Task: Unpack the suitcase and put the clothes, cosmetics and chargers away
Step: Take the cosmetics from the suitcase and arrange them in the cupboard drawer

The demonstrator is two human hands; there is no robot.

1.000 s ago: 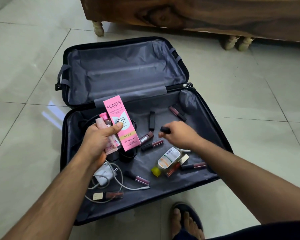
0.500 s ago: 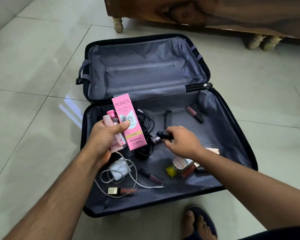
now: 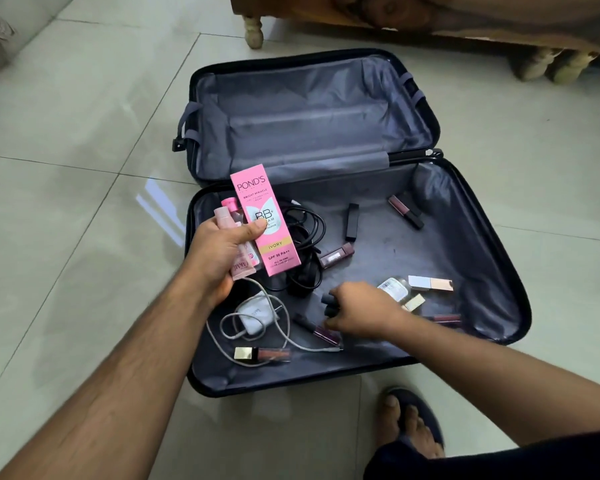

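Pink cream box (image 3: 264,220) and small tubes fill my left hand (image 3: 219,252); my right hand (image 3: 359,315) pinches dark caps, probably lipsticks, over the suitcase (image 3: 492,244): light, slippery, gripped mid-body

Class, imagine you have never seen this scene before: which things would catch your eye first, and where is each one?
The bright pink Pond's box stands out first, held up in the left hand together with small pink tubes above the open suitcase on the tiled floor. Next comes the right hand, low over the near half, gripping dark lipstick tubes among scattered cosmetics, beside a white charger.
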